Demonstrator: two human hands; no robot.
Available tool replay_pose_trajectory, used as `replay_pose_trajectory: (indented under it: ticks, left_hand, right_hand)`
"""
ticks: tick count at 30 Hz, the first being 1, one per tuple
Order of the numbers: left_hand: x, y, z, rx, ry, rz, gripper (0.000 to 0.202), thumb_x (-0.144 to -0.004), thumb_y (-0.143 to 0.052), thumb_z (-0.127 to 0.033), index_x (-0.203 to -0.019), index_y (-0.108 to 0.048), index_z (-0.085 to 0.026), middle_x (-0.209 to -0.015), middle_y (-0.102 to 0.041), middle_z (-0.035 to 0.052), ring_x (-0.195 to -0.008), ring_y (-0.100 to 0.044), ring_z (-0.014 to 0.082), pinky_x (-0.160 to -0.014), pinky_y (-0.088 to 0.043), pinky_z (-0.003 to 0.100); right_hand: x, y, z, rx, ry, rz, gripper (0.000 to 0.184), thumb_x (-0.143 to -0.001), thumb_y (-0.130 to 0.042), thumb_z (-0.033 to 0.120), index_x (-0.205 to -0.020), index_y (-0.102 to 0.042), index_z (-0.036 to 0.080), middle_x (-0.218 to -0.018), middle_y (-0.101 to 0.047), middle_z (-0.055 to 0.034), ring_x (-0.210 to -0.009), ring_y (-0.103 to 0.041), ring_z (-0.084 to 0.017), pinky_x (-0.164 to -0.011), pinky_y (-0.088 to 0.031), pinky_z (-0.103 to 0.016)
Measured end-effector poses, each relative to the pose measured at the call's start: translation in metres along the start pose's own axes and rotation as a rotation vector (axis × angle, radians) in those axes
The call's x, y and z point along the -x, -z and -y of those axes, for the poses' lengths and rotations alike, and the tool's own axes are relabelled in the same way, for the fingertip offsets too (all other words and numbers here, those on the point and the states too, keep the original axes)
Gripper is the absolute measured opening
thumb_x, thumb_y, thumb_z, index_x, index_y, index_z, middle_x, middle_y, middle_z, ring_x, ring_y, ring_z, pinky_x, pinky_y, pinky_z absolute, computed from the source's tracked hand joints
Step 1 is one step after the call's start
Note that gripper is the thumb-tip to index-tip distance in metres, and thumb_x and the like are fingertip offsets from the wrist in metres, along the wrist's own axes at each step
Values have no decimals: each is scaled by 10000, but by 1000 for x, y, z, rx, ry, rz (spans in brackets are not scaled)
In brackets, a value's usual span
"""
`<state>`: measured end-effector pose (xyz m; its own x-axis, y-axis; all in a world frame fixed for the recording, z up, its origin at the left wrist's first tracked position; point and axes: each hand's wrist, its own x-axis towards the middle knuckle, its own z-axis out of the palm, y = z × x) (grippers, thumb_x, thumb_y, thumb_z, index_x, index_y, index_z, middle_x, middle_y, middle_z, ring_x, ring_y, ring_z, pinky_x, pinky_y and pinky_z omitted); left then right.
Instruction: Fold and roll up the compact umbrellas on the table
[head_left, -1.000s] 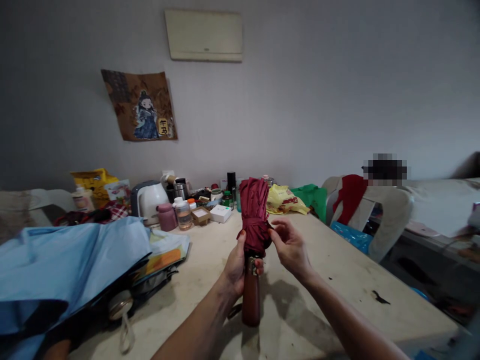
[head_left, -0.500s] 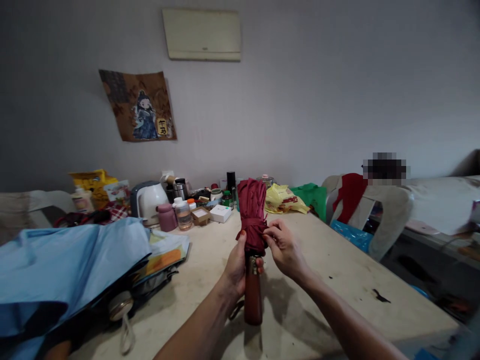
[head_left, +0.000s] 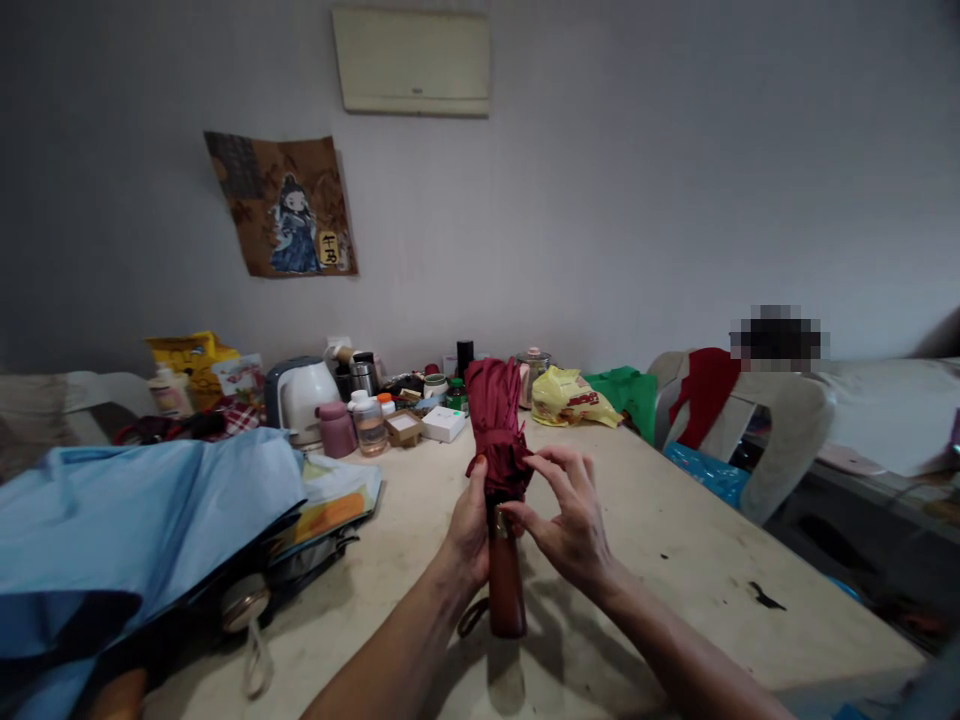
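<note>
A light-blue fabric heap (head_left: 157, 500) is filling the near left, with a multicoloured bag (head_left: 334, 515) poking out at its right edge and a pale strap (head_left: 257, 660) trailing in front. Farther back, a white kettle (head_left: 306, 398), a mauve jar (head_left: 337, 430), a clear bottle (head_left: 370, 428), an open brown box (head_left: 405, 428) and a white box (head_left: 444, 424) are standing close together. The dark-red umbrella (head_left: 497, 425) is rising in the middle over the table, its canopy furled and its brown handle (head_left: 507, 595) pointing near; it is blocking part of the far clutter. The left hand (head_left: 469, 530) is wrapping around it where canopy meets handle. The right hand (head_left: 576, 515) is touching its right side, a gap showing between thumb and forefinger. Beyond, a yellow bag (head_left: 574, 400) and a green bag (head_left: 626, 395) are lying far right. The cream table (head_left: 637, 610) is showing dark marks. A chair (head_left: 787, 430) is standing at the right, and a poster (head_left: 259, 215) and an air conditioner (head_left: 412, 60) are hanging on the grey wall (head_left: 615, 200).
</note>
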<state>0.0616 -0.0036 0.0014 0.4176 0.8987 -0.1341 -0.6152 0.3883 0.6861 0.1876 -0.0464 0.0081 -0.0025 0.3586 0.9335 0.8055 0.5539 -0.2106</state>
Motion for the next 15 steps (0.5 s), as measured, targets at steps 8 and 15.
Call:
replay_pose_trajectory:
  ticks: [8, 15]
  left_hand:
    - [6, -5, 10, -117, -97, -40, 535, -646, -739, -641, -787, -570, -153, -463, -518, -52, -361, -482, 90, -376, -398, 197]
    - [8, -7, 7, -61, -38, -23, 439, -747, -693, -562, -847, -603, -143, -504, -588, -25, -346, -484, 93, -358, -387, 196]
  right_hand:
    - [-8, -11, 7, 187, 14, -27, 183, -862, -652, 326, -952, -585, 182, -857, -625, -64, -807, -498, -227, -735, -388, -359]
    - [-2, -12, 4, 222, 61, 1, 135, -859, -489, 63, -834, -544, 184, -737, -552, -35, -710, -476, -194, -660, -359, -301]
